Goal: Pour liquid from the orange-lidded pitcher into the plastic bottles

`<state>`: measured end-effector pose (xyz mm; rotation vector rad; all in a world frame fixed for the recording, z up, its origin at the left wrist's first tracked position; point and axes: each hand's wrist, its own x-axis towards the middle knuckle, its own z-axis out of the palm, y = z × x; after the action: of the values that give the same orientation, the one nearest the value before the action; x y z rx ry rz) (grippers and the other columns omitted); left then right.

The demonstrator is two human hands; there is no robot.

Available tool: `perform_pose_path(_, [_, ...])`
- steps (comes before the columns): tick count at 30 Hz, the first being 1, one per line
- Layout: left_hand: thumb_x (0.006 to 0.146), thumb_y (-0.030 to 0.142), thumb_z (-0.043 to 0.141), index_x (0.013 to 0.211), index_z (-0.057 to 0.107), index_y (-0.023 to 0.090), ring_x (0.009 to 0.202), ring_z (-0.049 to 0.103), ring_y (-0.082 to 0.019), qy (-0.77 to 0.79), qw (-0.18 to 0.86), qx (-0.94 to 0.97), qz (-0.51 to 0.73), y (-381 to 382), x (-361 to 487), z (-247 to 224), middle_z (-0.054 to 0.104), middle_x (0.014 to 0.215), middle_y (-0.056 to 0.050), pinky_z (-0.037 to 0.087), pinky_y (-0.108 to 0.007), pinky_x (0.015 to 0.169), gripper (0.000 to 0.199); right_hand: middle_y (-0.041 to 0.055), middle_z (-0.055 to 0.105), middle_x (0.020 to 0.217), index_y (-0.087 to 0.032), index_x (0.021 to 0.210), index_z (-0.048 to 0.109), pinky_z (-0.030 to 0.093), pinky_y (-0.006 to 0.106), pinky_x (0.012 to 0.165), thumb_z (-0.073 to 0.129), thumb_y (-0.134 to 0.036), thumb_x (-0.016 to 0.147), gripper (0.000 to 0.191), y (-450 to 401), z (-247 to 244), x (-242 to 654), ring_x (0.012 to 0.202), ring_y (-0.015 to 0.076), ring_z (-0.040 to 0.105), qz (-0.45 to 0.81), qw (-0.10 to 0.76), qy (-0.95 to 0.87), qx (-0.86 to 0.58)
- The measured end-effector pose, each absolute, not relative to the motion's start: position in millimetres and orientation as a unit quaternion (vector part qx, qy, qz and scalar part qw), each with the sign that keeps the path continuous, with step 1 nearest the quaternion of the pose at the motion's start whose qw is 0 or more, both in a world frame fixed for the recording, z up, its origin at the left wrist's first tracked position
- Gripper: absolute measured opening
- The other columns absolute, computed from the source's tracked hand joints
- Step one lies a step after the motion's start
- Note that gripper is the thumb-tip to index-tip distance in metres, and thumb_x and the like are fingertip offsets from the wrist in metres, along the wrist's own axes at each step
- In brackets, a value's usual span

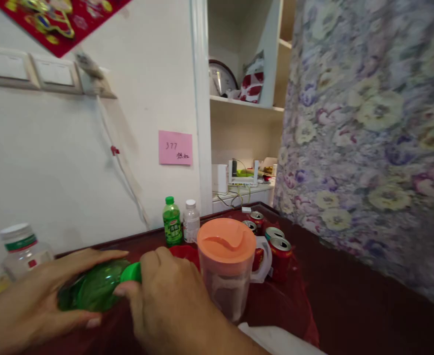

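Note:
A green plastic bottle (100,286) lies tilted on its side between my two hands, its neck pointing right. My left hand (50,291) wraps around the bottle's body, with the fingers above and the thumb below. At the neck, my right hand (165,291) pinches the bright green cap (131,272) between thumb and fingers. Whether the cap is loose on the neck I cannot tell. Just right of my right hand stands a clear pitcher (226,288) with an orange lid (226,239).
An upright green drink bottle (172,227) and a white-capped clear bottle (191,224) stand near the wall. Several cans (280,254) are behind the pitcher on a red plastic bag (294,305). A white-capped bottle (26,251) is at left; a floral curtain (364,123) hangs right.

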<state>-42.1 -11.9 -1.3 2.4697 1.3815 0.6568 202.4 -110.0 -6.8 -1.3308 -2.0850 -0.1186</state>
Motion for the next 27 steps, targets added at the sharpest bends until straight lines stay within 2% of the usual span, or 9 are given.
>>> perform_pose_path(2, [0.066,0.041,0.085,0.126,0.067,0.049,0.120,0.066,-0.029,0.444,0.147,0.863,0.188,-22,-37,5,0.072,0.131,0.009,0.050,-0.037,0.104,0.063,0.0086,0.071,0.093,-0.016,0.103,0.064,0.058,0.042,0.054,0.052,-0.038,0.100,0.025,-107,-14,200,0.074,0.0301,0.072,-0.014,0.328,-0.794,-0.512])
perform_pose_path(6, [0.070,0.039,0.084,0.133,0.066,0.033,0.120,0.064,-0.031,0.455,0.146,0.868,0.137,-34,-30,14,0.070,0.134,-0.003,0.048,-0.041,0.105,0.066,0.0073,0.070,0.097,-0.019,0.101,0.063,0.058,0.043,0.067,0.056,-0.031,0.098,0.014,-101,-26,196,0.082,0.0293,0.070,0.075,0.343,-0.774,-0.527])
perform_pose_path(11, [0.064,0.039,0.087,0.132,0.066,0.033,0.115,0.065,-0.031,0.452,0.150,0.869,0.136,-36,-30,15,0.071,0.128,-0.004,0.048,-0.039,0.101,0.071,0.0071,0.065,0.102,-0.019,0.103,0.061,0.054,0.045,0.078,0.056,-0.018,0.095,0.010,-94,-39,192,0.090,0.0275,0.065,0.132,0.366,-0.772,-0.503])
perform_pose_path(15, [0.062,0.041,0.089,0.130,0.068,0.032,0.114,0.065,-0.030,0.443,0.181,0.870,0.118,-30,-32,13,0.072,0.125,-0.005,0.048,-0.037,0.098,0.072,0.0084,0.062,0.114,-0.020,0.120,0.061,0.052,0.043,0.086,0.054,-0.005,0.089,0.035,-89,-47,191,0.102,0.0263,0.064,0.170,0.396,-0.779,-0.456])
perform_pose_path(18, [0.060,0.040,0.089,0.130,0.068,0.032,0.111,0.066,-0.030,0.447,0.184,0.868,0.114,-29,-33,12,0.073,0.122,-0.004,0.049,-0.037,0.094,0.073,0.0089,0.058,0.134,-0.026,0.144,0.046,0.048,0.045,0.098,0.062,-0.016,0.089,0.058,-87,-49,191,0.117,0.0276,0.059,0.214,0.420,-0.753,-0.459])
perform_pose_path(20, [0.058,0.039,0.090,0.129,0.069,0.031,0.109,0.066,-0.031,0.445,0.180,0.870,0.114,-31,-32,11,0.073,0.122,-0.005,0.049,-0.036,0.091,0.074,0.0087,0.064,0.124,-0.024,0.136,0.052,0.047,0.046,0.093,0.063,-0.034,0.092,0.046,-87,-49,191,0.110,0.0292,0.061,0.233,0.412,-0.727,-0.497])
perform_pose_path(23, [0.057,0.040,0.091,0.127,0.070,0.030,0.105,0.067,-0.031,0.440,0.170,0.874,0.115,-33,-31,9,0.074,0.118,-0.006,0.049,-0.035,0.087,0.074,0.0060,0.069,0.092,-0.022,0.098,0.061,0.044,0.040,0.074,0.048,-0.045,0.098,0.027,-86,-52,191,0.085,0.0268,0.063,0.240,0.381,-0.727,-0.519])
perform_pose_path(25, [0.058,0.042,0.090,0.126,0.071,0.028,0.104,0.068,-0.031,0.442,0.155,0.876,0.116,-34,-30,9,0.075,0.116,-0.006,0.049,-0.035,0.084,0.072,0.0055,0.068,0.089,-0.022,0.095,0.061,0.043,0.038,0.072,0.046,-0.039,0.098,0.023,-84,-55,190,0.080,0.0246,0.062,0.237,0.380,-0.741,-0.500])
perform_pose_path(27, [0.060,0.043,0.089,0.125,0.071,0.027,0.103,0.068,-0.032,0.447,0.143,0.876,0.113,-34,-31,8,0.075,0.115,-0.007,0.049,-0.035,0.083,0.070,0.0066,0.068,0.098,-0.021,0.107,0.062,0.045,0.038,0.078,0.048,-0.029,0.095,0.020,-81,-59,190,0.088,0.0238,0.063,0.225,0.398,-0.753,-0.473])
